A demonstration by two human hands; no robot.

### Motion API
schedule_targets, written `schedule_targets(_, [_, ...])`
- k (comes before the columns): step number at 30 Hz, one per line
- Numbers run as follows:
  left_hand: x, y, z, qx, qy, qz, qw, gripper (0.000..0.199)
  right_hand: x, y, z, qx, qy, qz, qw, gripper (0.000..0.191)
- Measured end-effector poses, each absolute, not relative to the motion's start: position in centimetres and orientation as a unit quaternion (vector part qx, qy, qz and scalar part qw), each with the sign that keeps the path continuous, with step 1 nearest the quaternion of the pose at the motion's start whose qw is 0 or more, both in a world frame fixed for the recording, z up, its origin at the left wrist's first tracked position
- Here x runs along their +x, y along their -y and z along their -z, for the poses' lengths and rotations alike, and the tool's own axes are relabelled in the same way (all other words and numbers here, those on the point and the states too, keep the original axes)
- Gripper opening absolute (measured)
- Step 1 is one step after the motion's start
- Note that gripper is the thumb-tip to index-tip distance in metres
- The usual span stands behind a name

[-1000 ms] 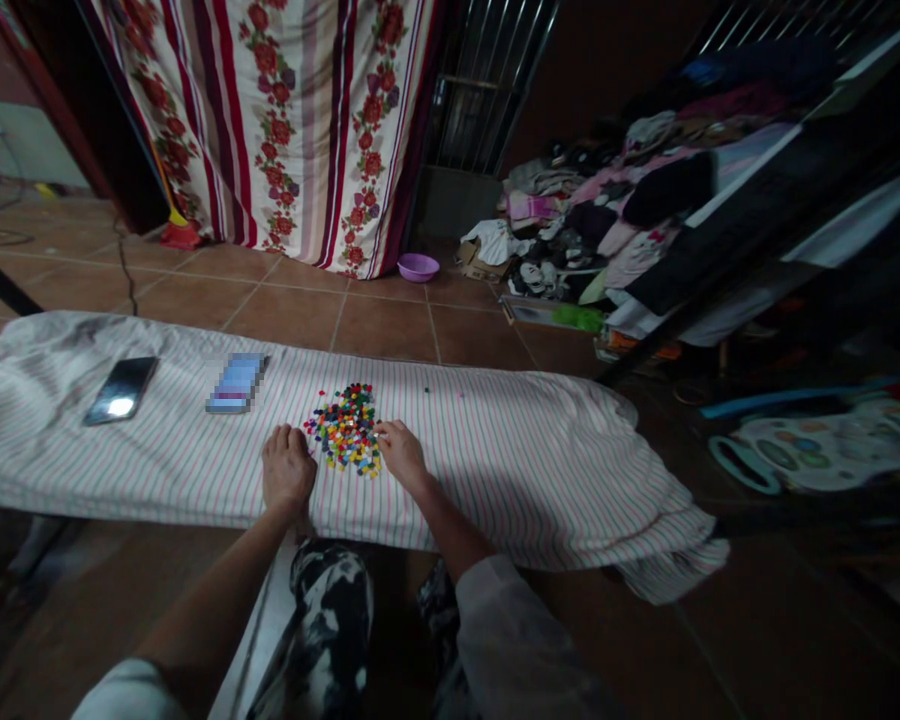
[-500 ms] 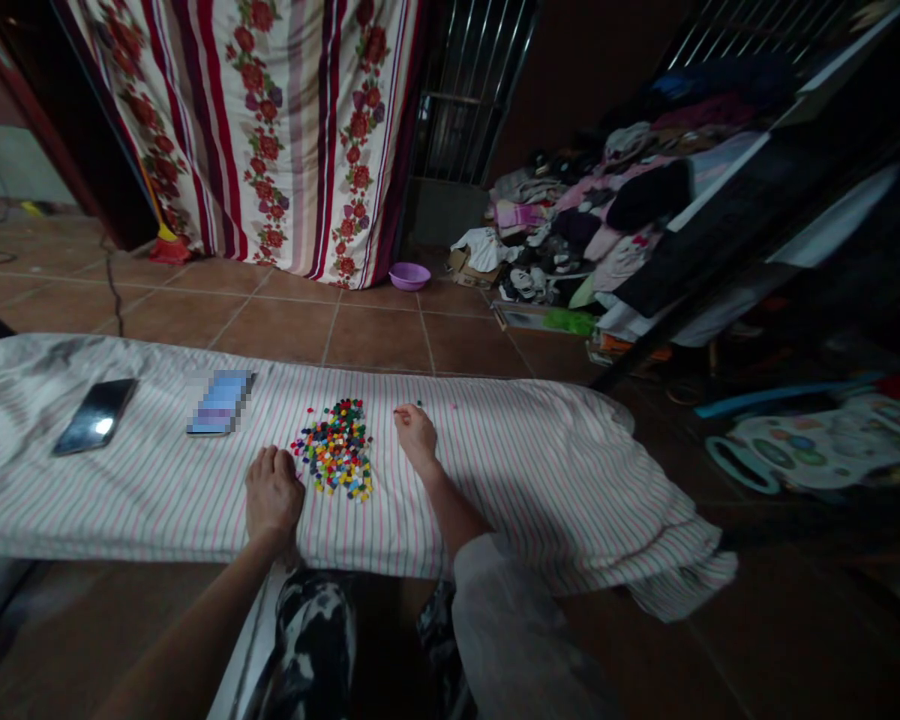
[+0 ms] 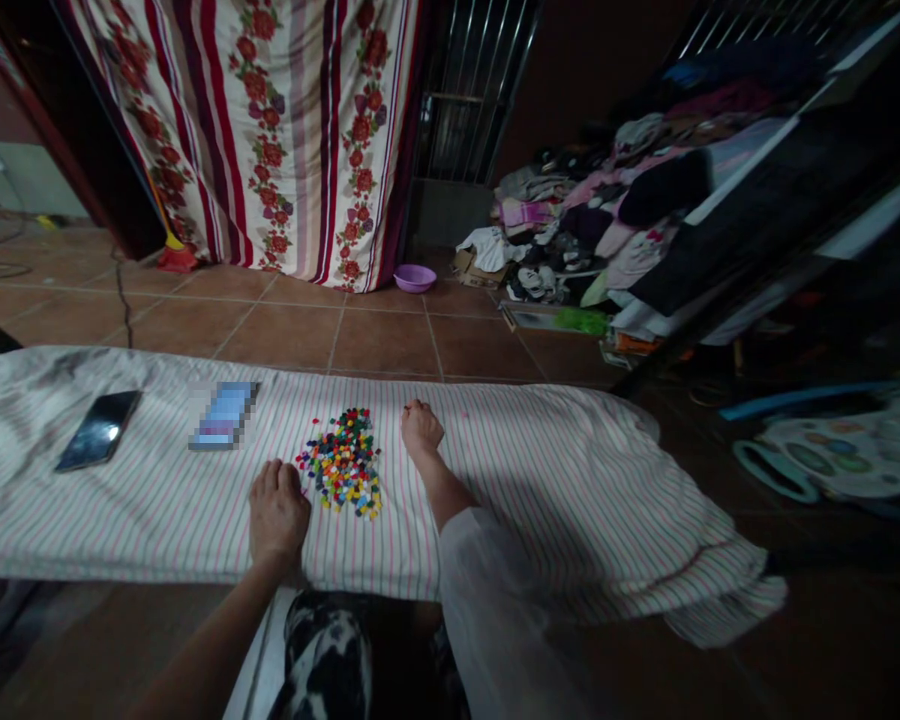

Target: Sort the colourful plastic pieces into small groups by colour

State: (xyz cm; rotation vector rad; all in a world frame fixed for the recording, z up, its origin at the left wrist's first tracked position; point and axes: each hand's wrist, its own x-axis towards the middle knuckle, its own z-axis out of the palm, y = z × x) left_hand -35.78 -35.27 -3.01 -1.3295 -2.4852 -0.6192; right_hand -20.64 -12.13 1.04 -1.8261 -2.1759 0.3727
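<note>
A heap of small, brightly coloured pieces (image 3: 343, 465), too small to tell whether beads or blocks, lies on the striped cloth (image 3: 540, 470). My left hand (image 3: 277, 510) rests on the cloth at the heap's left edge, its fingers curled under; anything inside them is hidden. To the right of the heap, my right hand (image 3: 421, 428) is closed in a pinch just over the cloth. A tiny reddish piece seems to show at its fingertips. One pink piece (image 3: 464, 413) lies apart, right of that hand.
Left of the heap lie a phone with a lit, blurred screen (image 3: 225, 415) and a dark phone (image 3: 100, 430). Beyond the cloth are a purple basin (image 3: 415, 278), a floral curtain (image 3: 300, 140), a broom (image 3: 176, 258) and piled clothes (image 3: 592, 215). A slanting dark frame crosses at right.
The view has shifted slightly, so everything sits a bit lower and further right. My right hand has turned a little, and the dark green piece beside it no longer shows. The left hand stays beside the heap.
</note>
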Motion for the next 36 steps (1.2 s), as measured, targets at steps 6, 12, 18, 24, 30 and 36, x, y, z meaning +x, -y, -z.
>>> schedule_targets(6, [-35.8, 35.3, 3.1, -0.453, 0.854, 0.226, 0.116, 0.031, -20.1, 12.3, -1.0, -0.617, 0.764, -0.134, 0.138, 0.026])
schedule_targets(12, [-35.6, 35.2, 2.7, -0.447, 0.861, 0.223, 0.095, 0.031, -19.6, 13.8, -0.6, -0.586, 0.773, -0.16, 0.184, 0.026])
schedule_targets(18, [-35.6, 35.2, 2.5, -0.449, 0.864, 0.202, 0.105, 0.028, -21.1, 15.1, -0.2, -0.506, 0.816, -0.204, 0.191, 0.015])
schedule_targets(24, [-35.6, 35.2, 2.7, -0.455, 0.859, 0.2, 0.123, 0.026, -23.0, 15.5, -0.3, -0.493, 0.824, -0.222, 0.169, 0.017])
schedule_targets(30, [-35.7, 35.2, 3.1, -0.456, 0.856, 0.206, 0.125, 0.027, -23.9, 15.5, -0.4, -0.527, 0.81, -0.226, 0.124, 0.016])
schedule_targets(36, [-35.7, 35.2, 3.1, -0.455, 0.857, 0.206, 0.13, 0.027, -23.3, 14.9, 0.3, -0.514, 0.799, -0.265, 0.163, 0.014])
